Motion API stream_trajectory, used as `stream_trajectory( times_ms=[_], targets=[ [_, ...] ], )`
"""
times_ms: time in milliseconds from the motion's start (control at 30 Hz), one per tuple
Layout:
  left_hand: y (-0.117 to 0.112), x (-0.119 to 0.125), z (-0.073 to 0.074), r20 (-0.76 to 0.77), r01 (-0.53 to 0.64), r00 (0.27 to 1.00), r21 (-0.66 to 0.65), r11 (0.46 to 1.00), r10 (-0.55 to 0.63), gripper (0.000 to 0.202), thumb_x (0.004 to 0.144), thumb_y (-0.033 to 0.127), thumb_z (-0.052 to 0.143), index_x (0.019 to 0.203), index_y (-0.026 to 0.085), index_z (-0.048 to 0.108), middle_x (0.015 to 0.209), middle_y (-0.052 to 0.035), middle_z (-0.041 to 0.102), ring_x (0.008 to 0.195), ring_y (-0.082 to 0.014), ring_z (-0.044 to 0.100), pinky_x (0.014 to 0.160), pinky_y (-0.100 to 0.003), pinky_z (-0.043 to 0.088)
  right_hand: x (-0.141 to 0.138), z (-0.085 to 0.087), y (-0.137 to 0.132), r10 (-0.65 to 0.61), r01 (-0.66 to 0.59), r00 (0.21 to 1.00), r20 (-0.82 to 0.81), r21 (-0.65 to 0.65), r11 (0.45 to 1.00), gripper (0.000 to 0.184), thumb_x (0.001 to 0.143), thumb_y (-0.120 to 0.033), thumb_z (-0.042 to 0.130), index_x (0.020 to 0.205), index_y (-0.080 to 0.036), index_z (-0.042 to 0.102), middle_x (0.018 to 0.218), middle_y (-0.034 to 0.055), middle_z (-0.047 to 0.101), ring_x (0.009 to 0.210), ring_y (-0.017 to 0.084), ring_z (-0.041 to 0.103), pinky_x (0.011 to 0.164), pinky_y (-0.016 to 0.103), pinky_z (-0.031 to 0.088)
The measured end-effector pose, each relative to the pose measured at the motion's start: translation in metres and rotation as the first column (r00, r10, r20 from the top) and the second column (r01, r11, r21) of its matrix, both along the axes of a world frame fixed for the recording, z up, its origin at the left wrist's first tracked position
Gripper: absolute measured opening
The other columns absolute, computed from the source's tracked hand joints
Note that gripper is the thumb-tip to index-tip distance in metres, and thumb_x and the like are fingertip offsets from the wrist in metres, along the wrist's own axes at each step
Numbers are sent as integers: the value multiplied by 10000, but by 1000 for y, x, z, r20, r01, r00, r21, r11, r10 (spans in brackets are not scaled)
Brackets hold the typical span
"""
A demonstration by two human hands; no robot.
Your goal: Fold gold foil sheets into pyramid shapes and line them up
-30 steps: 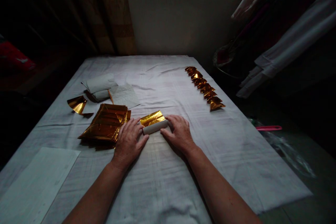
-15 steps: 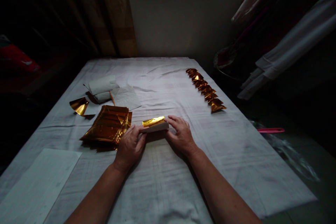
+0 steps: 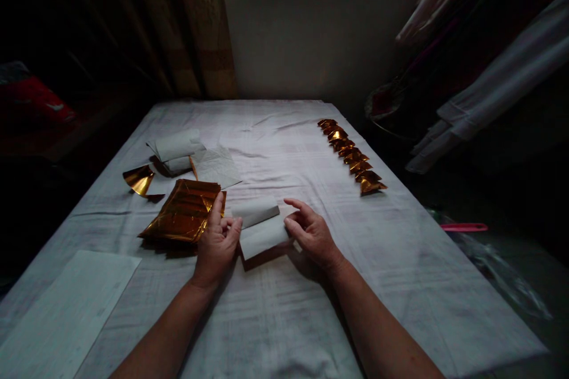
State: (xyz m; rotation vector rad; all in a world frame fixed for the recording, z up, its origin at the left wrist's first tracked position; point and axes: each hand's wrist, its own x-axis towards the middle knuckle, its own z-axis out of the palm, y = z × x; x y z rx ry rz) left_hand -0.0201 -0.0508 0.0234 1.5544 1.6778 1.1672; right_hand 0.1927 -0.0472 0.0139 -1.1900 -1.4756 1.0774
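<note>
A sheet of foil paper (image 3: 264, 238) lies between my hands with its pale backing up and a crease across it. My left hand (image 3: 217, 249) pinches its left edge between thumb and curled fingers, the index finger pointing away. At the right edge, my right hand (image 3: 313, 238) holds the sheet with the thumb on top and the index finger raised. Close to my left hand rests a stack of gold foil sheets (image 3: 182, 210). A row of folded gold foil pieces (image 3: 355, 159) runs along the right side of the table.
The table (image 3: 275, 331) has a pale checked cloth. Crumpled pale papers (image 3: 178, 148) and a curled gold foil piece (image 3: 140, 179) lie at the back left. A white sheet (image 3: 71, 314) is at the front left. Beyond the right edge are a pink handle (image 3: 464, 227) and hanging clothes (image 3: 502, 83).
The folded sheet has been opened out, so its pale backing shows instead of the gold strip. My left index finger has lifted away from it. The view has shifted slightly.
</note>
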Motion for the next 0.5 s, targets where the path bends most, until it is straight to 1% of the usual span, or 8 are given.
stream_trajectory(
  times_ms=[100, 167, 200, 267, 367, 433, 500],
  targets=[
    [4, -1, -2, -78, 29, 997, -6, 1000, -29, 737, 875, 416, 529, 1520, 147, 297, 690, 55, 613, 565, -113, 549, 637, -239, 447, 6, 2, -2, 105, -115, 984, 145, 69, 991, 462, 758, -145, 513, 1204, -218, 614, 931, 14, 684, 769, 131, 617, 717, 257, 505],
    [6, -2, -4, -108, 37, 993, -14, 999, -39, 705, 879, 416, 516, 1505, 148, 332, 702, 53, 596, 546, -109, 531, 622, -237, 438, 8, 3, -3, 154, -197, 950, 272, 139, 970, 554, 678, -67, 475, 1186, -227, 629, 1097, 41, 677, 954, 165, 626, 863, 310, 506],
    [8, -3, -5, -125, 39, 991, -14, 999, -41, 690, 876, 412, 518, 1494, 150, 357, 718, 48, 594, 550, -109, 531, 622, -238, 438, 9, 3, -4, 153, -223, 927, 344, 174, 959, 593, 654, -45, 467, 1196, -226, 629, 1137, 52, 668, 1020, 181, 613, 919, 336, 491],
    [10, -3, -7, -165, 42, 985, -10, 999, -43, 660, 865, 395, 528, 1467, 154, 406, 748, 36, 599, 566, -112, 540, 628, -241, 442, 10, 3, -4, 93, -233, 864, 494, 229, 945, 620, 661, -25, 482, 1233, -222, 621, 1150, 71, 659, 1068, 206, 591, 964, 376, 470],
    [13, -4, -8, -215, 64, 974, -18, 998, -66, 631, 861, 365, 534, 1450, 159, 439, 748, 31, 607, 568, -119, 553, 621, -245, 450, 9, 3, -3, -31, -224, 735, 678, 286, 932, 535, 735, -69, 568, 1241, -226, 640, 1108, 92, 655, 1024, 234, 585, 930, 402, 474],
    [13, -3, -8, -246, 83, 965, -30, 996, -88, 603, 866, 340, 536, 1438, 165, 459, 756, 25, 621, 577, -126, 574, 623, -249, 460, 9, 4, -3, -85, -234, 674, 734, 321, 918, 471, 762, -121, 629, 1219, -233, 663, 1151, 108, 643, 1040, 254, 579, 924, 417, 470],
    [14, -3, -10, -283, 103, 953, -35, 994, -109, 569, 870, 314, 546, 1418, 172, 486, 792, 11, 645, 617, -136, 606, 655, -260, 484, 7, 6, -4, -104, -271, 638, 763, 349, 897, 419, 774, -159, 667, 1185, -236, 681, 1257, 121, 615, 1126, 282, 555, 953, 439, 448]
  ],
)
